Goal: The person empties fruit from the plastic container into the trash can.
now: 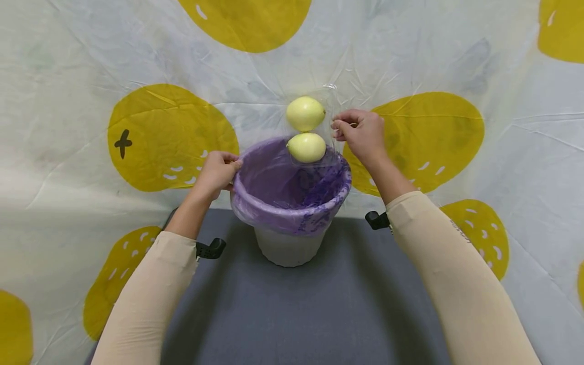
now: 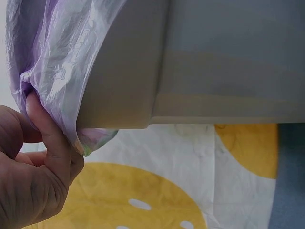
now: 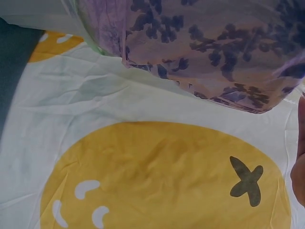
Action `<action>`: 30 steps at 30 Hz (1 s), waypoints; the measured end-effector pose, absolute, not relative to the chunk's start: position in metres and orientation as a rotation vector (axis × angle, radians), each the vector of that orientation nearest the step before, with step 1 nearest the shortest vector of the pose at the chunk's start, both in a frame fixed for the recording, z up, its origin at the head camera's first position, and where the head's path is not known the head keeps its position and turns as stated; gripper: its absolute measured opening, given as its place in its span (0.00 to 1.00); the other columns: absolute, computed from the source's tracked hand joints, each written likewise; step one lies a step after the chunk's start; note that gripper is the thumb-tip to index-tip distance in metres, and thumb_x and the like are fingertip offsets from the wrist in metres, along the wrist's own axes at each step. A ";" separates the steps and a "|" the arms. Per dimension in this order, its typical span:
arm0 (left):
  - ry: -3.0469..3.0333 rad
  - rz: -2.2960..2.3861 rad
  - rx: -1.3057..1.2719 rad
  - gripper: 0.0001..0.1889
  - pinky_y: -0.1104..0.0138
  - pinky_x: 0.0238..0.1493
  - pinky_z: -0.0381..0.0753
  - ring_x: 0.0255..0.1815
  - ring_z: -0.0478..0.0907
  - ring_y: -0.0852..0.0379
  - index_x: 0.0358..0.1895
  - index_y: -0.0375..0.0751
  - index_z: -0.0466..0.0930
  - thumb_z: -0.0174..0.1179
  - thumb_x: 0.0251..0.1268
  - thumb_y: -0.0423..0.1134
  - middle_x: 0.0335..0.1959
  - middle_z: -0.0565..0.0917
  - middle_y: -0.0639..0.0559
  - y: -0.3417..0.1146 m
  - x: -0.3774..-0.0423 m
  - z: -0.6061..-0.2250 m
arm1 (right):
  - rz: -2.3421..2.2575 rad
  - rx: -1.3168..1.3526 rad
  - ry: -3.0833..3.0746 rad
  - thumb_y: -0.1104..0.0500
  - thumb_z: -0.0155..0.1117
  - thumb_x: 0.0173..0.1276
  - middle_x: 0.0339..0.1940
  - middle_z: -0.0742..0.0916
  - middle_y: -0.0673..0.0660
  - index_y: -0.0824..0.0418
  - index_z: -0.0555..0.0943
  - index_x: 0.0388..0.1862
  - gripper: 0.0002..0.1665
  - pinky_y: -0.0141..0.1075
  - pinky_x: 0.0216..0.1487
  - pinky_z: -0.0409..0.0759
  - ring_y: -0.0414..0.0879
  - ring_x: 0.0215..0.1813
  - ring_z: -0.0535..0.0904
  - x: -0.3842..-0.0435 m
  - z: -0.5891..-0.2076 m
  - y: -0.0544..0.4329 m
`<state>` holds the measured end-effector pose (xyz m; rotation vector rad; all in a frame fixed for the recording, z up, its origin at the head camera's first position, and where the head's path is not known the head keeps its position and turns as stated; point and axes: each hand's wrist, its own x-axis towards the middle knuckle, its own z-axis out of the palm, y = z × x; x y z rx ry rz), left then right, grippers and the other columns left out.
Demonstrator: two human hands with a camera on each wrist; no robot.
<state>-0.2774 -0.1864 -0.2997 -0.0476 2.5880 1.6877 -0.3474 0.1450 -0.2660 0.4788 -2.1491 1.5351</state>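
Observation:
A white bin (image 1: 289, 246) stands upright, lined with a purple plastic bag (image 1: 269, 210) folded over its rim. On the bin's left side my left hand (image 1: 215, 175) grips the rim through the liner; in the left wrist view its fingers (image 2: 47, 126) press into the purple film. Two pale yellow lemons (image 1: 305, 114) hang above the bin's back edge, one over the other, within a thin clear plastic packing (image 1: 332, 91). My right hand (image 1: 360, 133) pinches the right edge of that packing. Only part of the right hand (image 3: 299, 157) shows in the right wrist view.
Beneath the bin lies a dark grey surface (image 1: 292, 314). Just behind it hangs a pale cloth (image 1: 401, 56) printed with large yellow shapes. Black wrist mounts (image 1: 376, 220) stick out from both forearms.

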 end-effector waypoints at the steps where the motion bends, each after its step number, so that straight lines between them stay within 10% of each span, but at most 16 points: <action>1: 2.588 1.690 -0.048 0.23 0.68 0.26 0.87 0.34 0.77 0.56 0.70 0.28 0.72 0.53 0.82 0.40 0.55 0.75 0.37 -0.187 -0.278 -0.300 | 1.534 0.483 -2.142 0.65 0.69 0.70 0.33 0.92 0.60 0.71 0.90 0.42 0.09 0.28 0.32 0.87 0.36 0.25 0.86 -0.347 -0.267 0.145; 30: 2.558 1.703 -0.069 0.23 0.66 0.28 0.88 0.29 0.79 0.58 0.71 0.29 0.72 0.52 0.82 0.39 0.54 0.76 0.39 -0.178 -0.278 -0.300 | 1.436 0.495 -2.193 0.65 0.70 0.70 0.37 0.91 0.70 0.69 0.91 0.41 0.08 0.28 0.33 0.87 0.38 0.26 0.87 -0.342 -0.278 0.139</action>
